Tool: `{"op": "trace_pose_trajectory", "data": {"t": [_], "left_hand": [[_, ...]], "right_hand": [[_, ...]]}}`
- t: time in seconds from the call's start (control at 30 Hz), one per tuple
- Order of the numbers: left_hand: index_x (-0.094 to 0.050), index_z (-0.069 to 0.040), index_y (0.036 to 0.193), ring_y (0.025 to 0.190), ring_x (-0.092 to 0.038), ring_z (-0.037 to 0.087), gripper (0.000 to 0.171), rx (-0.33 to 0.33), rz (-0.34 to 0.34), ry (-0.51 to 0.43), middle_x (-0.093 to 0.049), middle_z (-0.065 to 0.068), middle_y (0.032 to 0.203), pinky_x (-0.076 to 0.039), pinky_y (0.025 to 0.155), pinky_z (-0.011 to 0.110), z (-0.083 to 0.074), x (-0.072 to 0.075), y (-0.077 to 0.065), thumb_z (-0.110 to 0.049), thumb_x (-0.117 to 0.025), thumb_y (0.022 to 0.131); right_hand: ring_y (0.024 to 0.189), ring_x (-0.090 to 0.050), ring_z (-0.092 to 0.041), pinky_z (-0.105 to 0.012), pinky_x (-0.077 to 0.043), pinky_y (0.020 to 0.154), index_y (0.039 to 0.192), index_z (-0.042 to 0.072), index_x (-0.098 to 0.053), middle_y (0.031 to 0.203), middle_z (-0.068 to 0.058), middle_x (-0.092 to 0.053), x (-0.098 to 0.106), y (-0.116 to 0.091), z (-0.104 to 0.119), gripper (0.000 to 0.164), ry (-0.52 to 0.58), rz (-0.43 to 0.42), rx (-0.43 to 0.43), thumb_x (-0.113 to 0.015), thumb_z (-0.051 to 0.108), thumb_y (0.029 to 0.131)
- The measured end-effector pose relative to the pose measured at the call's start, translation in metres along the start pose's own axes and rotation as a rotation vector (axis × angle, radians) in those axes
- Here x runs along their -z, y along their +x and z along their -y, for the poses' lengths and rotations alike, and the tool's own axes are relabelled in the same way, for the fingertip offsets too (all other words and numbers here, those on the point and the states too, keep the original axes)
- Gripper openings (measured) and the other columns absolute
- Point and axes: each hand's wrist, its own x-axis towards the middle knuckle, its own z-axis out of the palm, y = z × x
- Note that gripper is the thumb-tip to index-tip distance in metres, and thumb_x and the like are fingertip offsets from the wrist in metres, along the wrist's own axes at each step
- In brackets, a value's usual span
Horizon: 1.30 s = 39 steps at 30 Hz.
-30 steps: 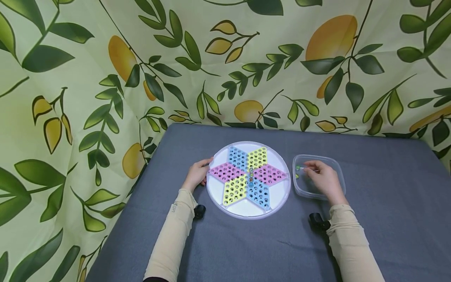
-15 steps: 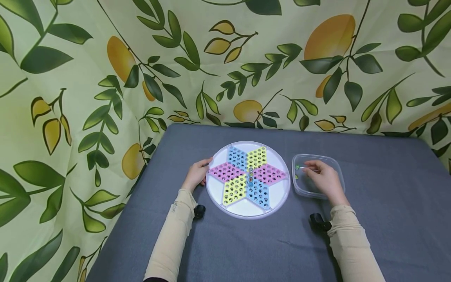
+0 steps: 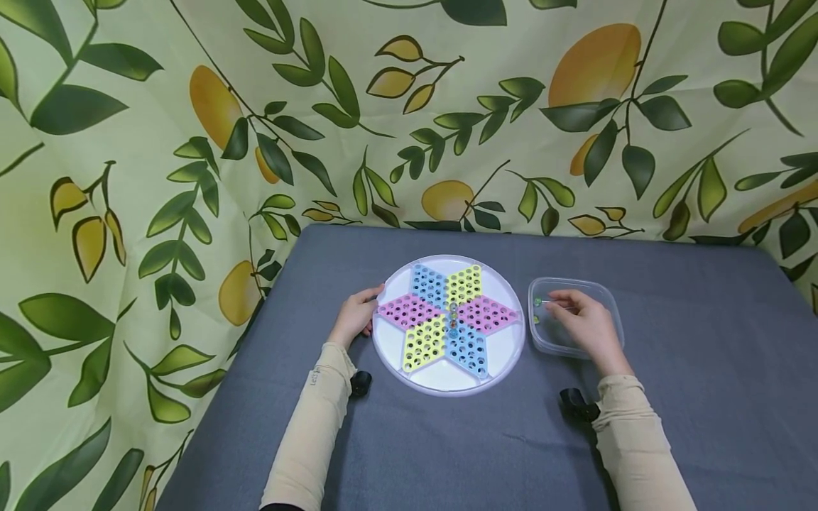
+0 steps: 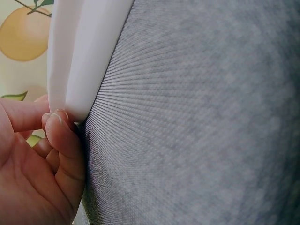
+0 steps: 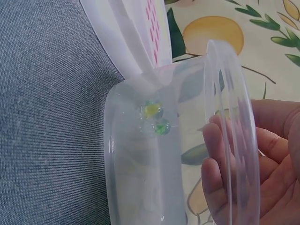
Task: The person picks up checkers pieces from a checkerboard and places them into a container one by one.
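A round white Chinese checkers board with a blue, yellow and pink star lies on the table. Several marbles sit in a line of holes near its centre. My left hand grips the board's left rim between thumb and fingers. Over a clear plastic box at the right, my right hand pinches a thin metallic tool, mostly hidden by the fingers. At its tip is a green marble; contact is too small to tell. Close by in the box lies a yellow-green marble.
A grey cloth covers the table. Behind and to the left hangs a curtain printed with leaves and fruit. The box stands just right of the board, with a narrow gap between them. Black wrist cameras sit under the sleeves.
Only the head view shifts slightly. Both hands, the board and the box keep their places, and the tool stays at the green marble.
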Motion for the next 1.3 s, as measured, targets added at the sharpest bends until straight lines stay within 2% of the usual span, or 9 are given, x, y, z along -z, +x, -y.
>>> {"op": "trace_pose_trajectory", "data": {"t": [0.27, 0.43, 0.57, 0.7, 0.8, 0.93, 1.03, 1.2, 1.3], "left_hand": [[-0.051, -0.03, 0.135, 0.042, -0.042, 0.01, 0.041, 0.001, -0.002, 0.003, -0.059, 0.014, 0.087, -0.04, 0.042, 0.022, 0.0, 0.001, 0.0, -0.023, -0.046, 0.095], [-0.051, -0.03, 0.134, 0.043, -0.042, 0.011, 0.041, 0.006, 0.002, -0.001, -0.059, 0.014, 0.09, -0.04, 0.043, 0.023, -0.001, 0.0, -0.001, -0.023, -0.046, 0.095], [-0.051, -0.031, 0.134, 0.043, -0.041, 0.01, 0.04, 0.004, 0.001, -0.007, -0.061, 0.014, 0.098, -0.039, 0.043, 0.022, -0.001, 0.0, 0.0, -0.024, -0.046, 0.095], [-0.051, -0.032, 0.134, 0.044, -0.041, 0.01, 0.04, 0.008, 0.001, -0.009, -0.06, 0.014, 0.097, -0.039, 0.043, 0.022, -0.001, 0.0, 0.001, -0.025, -0.046, 0.095], [-0.051, -0.032, 0.134, 0.044, -0.041, 0.011, 0.04, 0.012, 0.005, -0.01, -0.059, 0.014, 0.094, -0.04, 0.043, 0.022, 0.0, 0.001, 0.0, -0.024, -0.045, 0.095], [-0.051, -0.03, 0.134, 0.044, -0.042, 0.011, 0.041, -0.003, 0.001, -0.001, -0.061, 0.014, 0.1, -0.039, 0.042, 0.022, -0.001, 0.001, 0.0, -0.021, -0.044, 0.095], [-0.052, -0.027, 0.134, 0.043, -0.041, 0.01, 0.041, -0.023, -0.005, 0.003, -0.062, 0.016, 0.105, -0.039, 0.041, 0.022, -0.002, 0.001, 0.0, -0.019, -0.044, 0.095], [-0.052, -0.027, 0.134, 0.043, -0.041, 0.01, 0.041, -0.025, -0.001, 0.003, -0.062, 0.017, 0.1, -0.039, 0.041, 0.022, -0.002, 0.001, -0.001, -0.018, -0.044, 0.095], [-0.052, -0.028, 0.134, 0.043, -0.041, 0.011, 0.041, -0.017, 0.002, 0.002, -0.059, 0.015, 0.09, -0.04, 0.042, 0.022, -0.002, 0.002, -0.001, -0.019, -0.044, 0.095]], "right_hand": [[0.074, -0.047, 0.012, -0.015, -0.043, 0.065, 0.117, 0.003, -0.061, 0.105, -0.017, -0.066, 0.002, -0.002, 0.005, 0.04, 0.029, -0.009, -0.005, -0.056, 0.034, 0.092], [0.076, -0.049, 0.007, -0.016, -0.042, 0.064, 0.118, 0.005, -0.062, 0.105, -0.016, -0.066, 0.003, -0.005, 0.012, 0.04, 0.021, -0.023, 0.009, -0.056, 0.035, 0.092], [0.09, -0.056, -0.011, -0.027, -0.046, 0.076, 0.118, 0.005, -0.061, 0.108, -0.017, -0.064, 0.002, -0.006, 0.017, 0.041, 0.052, -0.025, 0.008, -0.055, 0.036, 0.092], [0.098, -0.056, -0.025, -0.042, -0.045, 0.081, 0.117, 0.004, -0.061, 0.11, -0.018, -0.062, -0.002, -0.006, 0.019, 0.042, 0.1, -0.036, 0.014, -0.056, 0.037, 0.091], [0.094, -0.056, -0.018, -0.042, -0.045, 0.079, 0.115, 0.005, -0.063, 0.108, -0.015, -0.063, -0.005, -0.008, 0.022, 0.041, 0.113, -0.062, 0.016, -0.058, 0.038, 0.09], [0.086, -0.051, 0.001, -0.026, -0.044, 0.078, 0.115, 0.006, -0.063, 0.107, -0.014, -0.064, -0.006, -0.009, 0.027, 0.039, 0.115, -0.076, 0.036, -0.059, 0.035, 0.09], [0.083, -0.05, 0.008, -0.018, -0.042, 0.077, 0.115, 0.006, -0.063, 0.106, -0.014, -0.064, -0.007, -0.008, 0.029, 0.039, 0.127, -0.075, 0.057, -0.058, 0.036, 0.09], [0.083, -0.053, 0.003, -0.026, -0.043, 0.064, 0.112, 0.014, -0.065, 0.099, -0.002, -0.065, -0.018, -0.007, 0.025, 0.039, 0.179, -0.093, 0.064, -0.061, 0.043, 0.087], [0.084, -0.054, -0.001, -0.023, -0.044, 0.065, 0.112, 0.011, -0.065, 0.099, -0.004, -0.065, -0.021, -0.008, 0.029, 0.039, 0.187, -0.079, 0.099, -0.061, 0.041, 0.088]]}}
